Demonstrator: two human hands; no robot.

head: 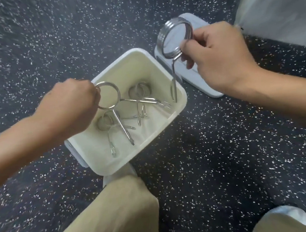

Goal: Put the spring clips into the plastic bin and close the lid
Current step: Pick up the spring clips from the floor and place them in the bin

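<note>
- Four spring clips are counted: two clips (122, 116) lie inside the open plastic bin (181, 102).
- One clip (110, 101) is pinched by the left hand (73, 106) above the bin.
- Another clip (174, 38) is gripped by the right hand (217, 54), over the lid (193, 75) lying beside the bin.

You have a single head-worn wide-angle view, looking steeply down and forward at the speckled floor (208, 166), close above the plastic bin (168, 131) at centre; your knees sit at the near edge, and no second view shares the scene
</note>
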